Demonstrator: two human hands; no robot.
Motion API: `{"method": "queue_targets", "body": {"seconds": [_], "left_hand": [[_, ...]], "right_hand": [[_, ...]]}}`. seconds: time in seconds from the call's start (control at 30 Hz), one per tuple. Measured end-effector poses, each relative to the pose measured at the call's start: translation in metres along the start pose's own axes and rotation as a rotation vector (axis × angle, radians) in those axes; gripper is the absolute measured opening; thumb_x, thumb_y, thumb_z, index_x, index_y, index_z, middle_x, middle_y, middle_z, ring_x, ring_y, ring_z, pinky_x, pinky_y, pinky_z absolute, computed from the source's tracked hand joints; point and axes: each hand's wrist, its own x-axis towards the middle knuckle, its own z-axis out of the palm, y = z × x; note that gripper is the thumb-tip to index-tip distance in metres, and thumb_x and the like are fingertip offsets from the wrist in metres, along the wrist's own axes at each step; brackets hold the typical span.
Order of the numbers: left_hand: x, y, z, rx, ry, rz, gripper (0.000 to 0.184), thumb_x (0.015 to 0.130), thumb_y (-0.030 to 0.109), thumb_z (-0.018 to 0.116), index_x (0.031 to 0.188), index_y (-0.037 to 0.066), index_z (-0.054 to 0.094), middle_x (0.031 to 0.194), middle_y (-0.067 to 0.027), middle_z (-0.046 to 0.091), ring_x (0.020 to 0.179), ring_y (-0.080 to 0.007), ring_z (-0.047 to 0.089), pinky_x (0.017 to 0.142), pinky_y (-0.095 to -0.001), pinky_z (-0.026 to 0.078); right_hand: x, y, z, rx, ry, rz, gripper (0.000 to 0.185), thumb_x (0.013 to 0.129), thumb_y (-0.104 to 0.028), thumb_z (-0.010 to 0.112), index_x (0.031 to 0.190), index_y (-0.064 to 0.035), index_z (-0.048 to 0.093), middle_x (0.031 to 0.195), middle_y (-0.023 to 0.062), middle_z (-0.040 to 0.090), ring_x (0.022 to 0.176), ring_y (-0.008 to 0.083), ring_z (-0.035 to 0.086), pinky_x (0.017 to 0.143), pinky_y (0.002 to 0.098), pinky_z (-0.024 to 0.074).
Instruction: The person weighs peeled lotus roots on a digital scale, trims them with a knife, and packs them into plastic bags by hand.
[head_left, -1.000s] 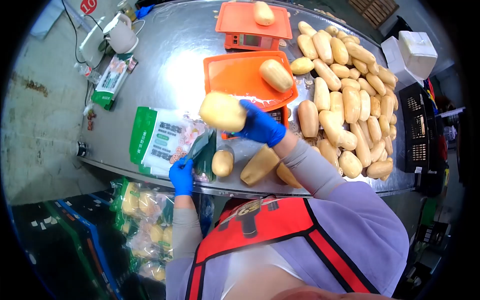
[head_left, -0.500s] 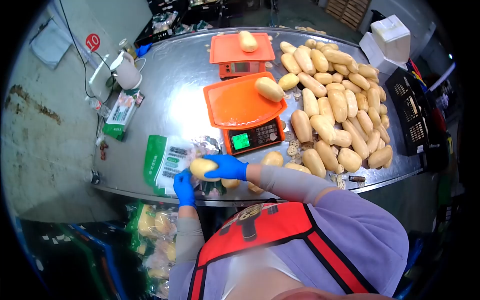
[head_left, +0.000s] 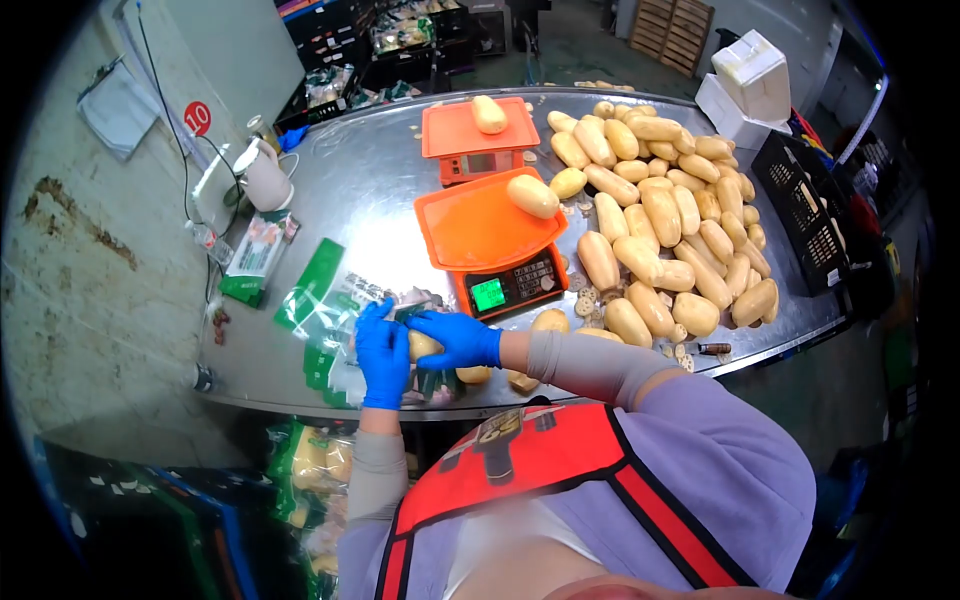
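A peeled lotus root section (head_left: 424, 346) lies between my two blue-gloved hands, low over the near edge of the table. My right hand (head_left: 458, 340) is closed around its right side. On the other side my left hand (head_left: 383, 352) grips a clear plastic bag with green print (head_left: 330, 330); its fingertips are partly hidden, and the bag's mouth lies against the lotus root. More flat printed bags are under and beside the left hand. Just right of my hands, another lotus root section (head_left: 473, 374) rests at the table edge.
An orange scale (head_left: 490, 235) with a lit green display carries one lotus root; a second scale (head_left: 480, 130) behind carries another. A large lotus root pile (head_left: 680, 215) covers the right side. A kettle (head_left: 264, 178) stands left, a black crate (head_left: 800, 210) right. Filled bags (head_left: 315, 465) sit below the table.
The lotus root has moved slightly right and down into the bag's mouth. My left hand has come up beside it, and the printed bag has shifted and crumpled. The camera view has tilted slightly.
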Motion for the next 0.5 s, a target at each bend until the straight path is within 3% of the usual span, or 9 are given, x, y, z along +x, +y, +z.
{"method": "queue_targets", "body": {"seconds": [0.03,0.07,0.13,0.17,0.2,0.4,0.43,0.5], "left_hand": [[-0.002,0.001,0.001,-0.041,-0.038,-0.014,0.007,0.078,0.008,0.056,0.078,0.002,0.054,0.112,-0.0186,0.056,0.111,-0.0360,0.046,0.098,-0.0443,0.031],[-0.003,0.002,0.002,-0.082,-0.077,-0.029,0.006,0.077,0.007,0.056,0.078,0.002,0.054,0.113,-0.0183,0.056,0.111,-0.0359,0.046,0.098,-0.0449,0.031],[-0.001,0.005,0.003,-0.130,-0.082,-0.038,0.005,0.077,0.007,0.056,0.078,0.002,0.054,0.115,-0.0172,0.056,0.112,-0.0358,0.046,0.099,-0.0449,0.029],[0.000,0.009,0.003,-0.081,-0.098,0.030,0.005,0.077,0.007,0.057,0.078,0.003,0.055,0.115,-0.0169,0.056,0.112,-0.0359,0.046,0.100,-0.0445,0.028],[0.001,0.015,0.003,-0.032,-0.114,0.097,0.005,0.077,0.007,0.057,0.079,0.003,0.055,0.114,-0.0166,0.056,0.112,-0.0360,0.046,0.100,-0.0440,0.028],[0.008,0.046,0.008,-0.020,-0.186,0.200,0.007,0.076,0.010,0.060,0.079,0.006,0.056,0.110,-0.0136,0.058,0.109,-0.0324,0.050,0.101,-0.0499,0.024],[0.009,0.047,0.012,-0.080,-0.177,0.246,0.009,0.076,0.011,0.060,0.081,0.005,0.056,0.109,-0.0136,0.059,0.107,-0.0322,0.051,0.101,-0.0494,0.025],[0.006,0.052,0.015,-0.085,-0.219,0.254,0.012,0.076,0.013,0.061,0.083,0.004,0.056,0.107,-0.0140,0.059,0.105,-0.0321,0.052,0.099,-0.0481,0.027]], "right_hand": [[0.005,-0.019,-0.025,-0.017,-0.156,0.071,0.056,0.080,-0.036,0.060,0.121,-0.0002,0.044,0.114,0.0200,0.052,0.100,0.0239,0.055,0.084,0.0352,0.0444],[0.005,-0.020,-0.023,-0.017,-0.153,0.071,0.056,0.080,-0.036,0.060,0.121,-0.0002,0.044,0.114,0.0200,0.052,0.100,0.0239,0.055,0.084,0.0352,0.0444],[0.004,-0.018,-0.015,0.597,0.015,0.451,0.050,0.082,-0.029,0.056,0.120,0.0000,0.044,0.113,0.0179,0.053,0.095,0.0243,0.057,0.082,0.0354,0.0458],[0.005,-0.004,0.013,0.945,0.263,0.349,0.039,0.086,-0.022,0.051,0.118,-0.0003,0.046,0.113,0.0152,0.053,0.095,0.0228,0.056,0.084,0.0343,0.0454],[0.005,0.004,0.021,0.947,0.260,0.352,0.039,0.086,-0.022,0.051,0.118,-0.0003,0.046,0.113,0.0152,0.053,0.095,0.0228,0.056,0.084,0.0343,0.0454],[0.012,0.031,0.046,0.206,0.275,-0.135,0.047,0.084,-0.021,0.051,0.128,-0.0085,0.042,0.126,0.0131,0.046,0.116,0.0254,0.043,0.103,0.0398,0.0275],[0.015,0.028,0.037,0.032,0.234,-0.236,0.046,0.083,-0.027,0.053,0.126,-0.0098,0.045,0.127,0.0153,0.045,0.121,0.0264,0.038,0.106,0.0404,0.0216],[0.018,0.027,0.034,0.251,0.086,-0.178,0.046,0.082,-0.028,0.055,0.124,-0.0105,0.047,0.125,0.0144,0.047,0.122,0.0260,0.036,0.106,0.0405,0.0212]]}}
